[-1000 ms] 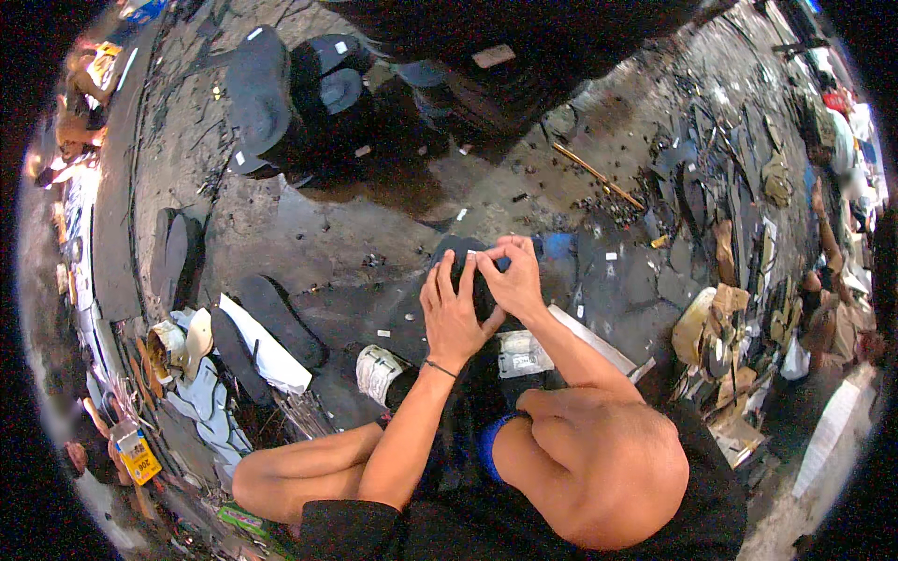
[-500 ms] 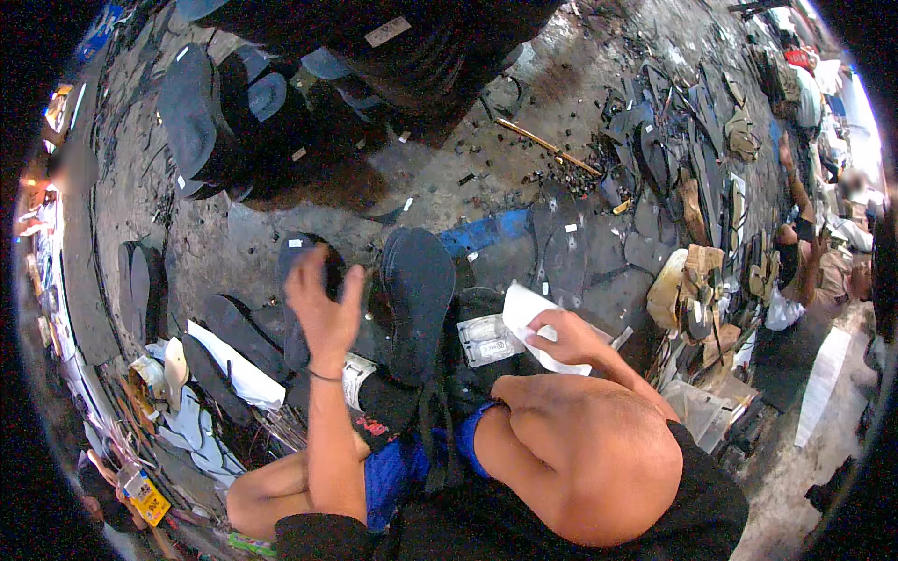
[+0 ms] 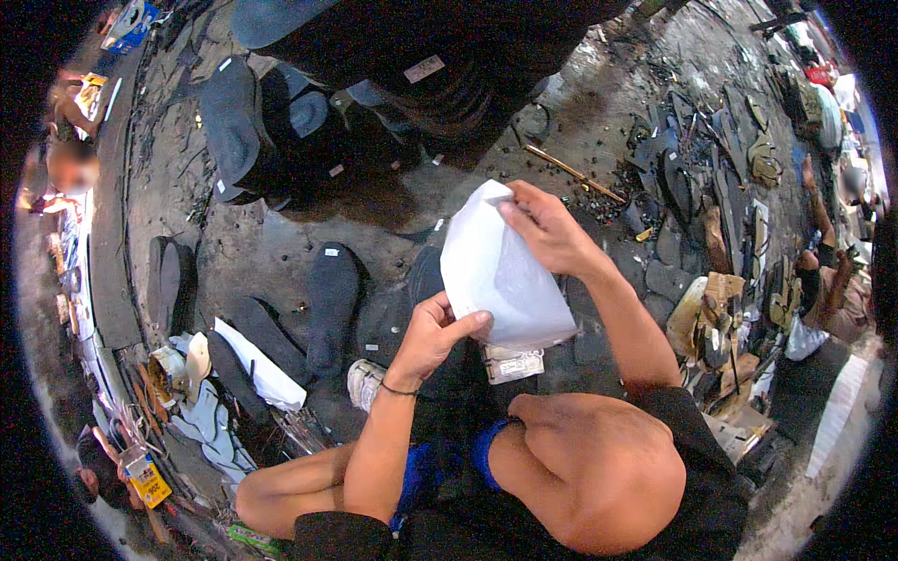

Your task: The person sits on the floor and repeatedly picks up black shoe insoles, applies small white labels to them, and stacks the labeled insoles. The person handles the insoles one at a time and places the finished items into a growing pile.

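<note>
A white sheet (image 3: 510,280), apparently paper, is held up in front of my knees between both hands. My right hand (image 3: 552,229) pinches its upper corner, thumb on the near face. At the lower left edge my left hand (image 3: 430,341) is closed on it, the thumb in front and the other fingers partly hidden. Behind the sheet a dark shoe sole (image 3: 426,276) shows only in part. Left of that, another dark sole (image 3: 334,304) with a small white label lies flat on the ground.
Large stacks of black soles (image 3: 234,131) stand ahead. More soles (image 3: 171,285) lie to the left, beside a white strip (image 3: 262,365). A thin stick (image 3: 572,173) and dark scraps are on the floor. Sandals and cut pieces (image 3: 673,178) pile up at right, where another person (image 3: 832,290) sits.
My right hand has lifted the white sheet up from beside my knee. My left hand, open over the soles before, has moved right and taken hold of the sheet's lower left edge.
</note>
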Demonstrator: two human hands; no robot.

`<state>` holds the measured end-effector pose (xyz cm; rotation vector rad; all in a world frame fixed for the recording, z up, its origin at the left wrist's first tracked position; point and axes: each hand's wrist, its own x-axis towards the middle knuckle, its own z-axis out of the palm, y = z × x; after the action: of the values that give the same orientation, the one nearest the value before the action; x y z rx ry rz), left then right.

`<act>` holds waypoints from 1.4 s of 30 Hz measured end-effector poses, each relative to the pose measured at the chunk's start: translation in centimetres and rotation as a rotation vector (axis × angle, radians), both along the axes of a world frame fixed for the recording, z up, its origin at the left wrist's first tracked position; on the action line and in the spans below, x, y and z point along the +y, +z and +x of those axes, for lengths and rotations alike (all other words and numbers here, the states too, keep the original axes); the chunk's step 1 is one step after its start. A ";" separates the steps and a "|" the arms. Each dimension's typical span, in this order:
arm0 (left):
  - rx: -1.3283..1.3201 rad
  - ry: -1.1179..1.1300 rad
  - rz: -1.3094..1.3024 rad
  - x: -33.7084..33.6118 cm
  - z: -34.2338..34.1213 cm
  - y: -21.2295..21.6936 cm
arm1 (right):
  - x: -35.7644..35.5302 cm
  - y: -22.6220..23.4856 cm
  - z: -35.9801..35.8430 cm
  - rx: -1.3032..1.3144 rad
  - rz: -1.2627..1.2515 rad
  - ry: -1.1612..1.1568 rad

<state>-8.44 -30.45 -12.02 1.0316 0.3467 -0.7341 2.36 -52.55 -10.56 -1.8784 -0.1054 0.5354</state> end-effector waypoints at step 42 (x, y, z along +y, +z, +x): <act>-0.053 0.618 0.308 -3.5 0.4 1.6 | 4.5 2.1 -6.5 -0.302 -0.111 -0.084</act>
<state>-8.05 -33.98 -10.41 1.1465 0.7083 -0.0960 -4.18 -48.00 -8.45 -2.0525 -0.1976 0.2005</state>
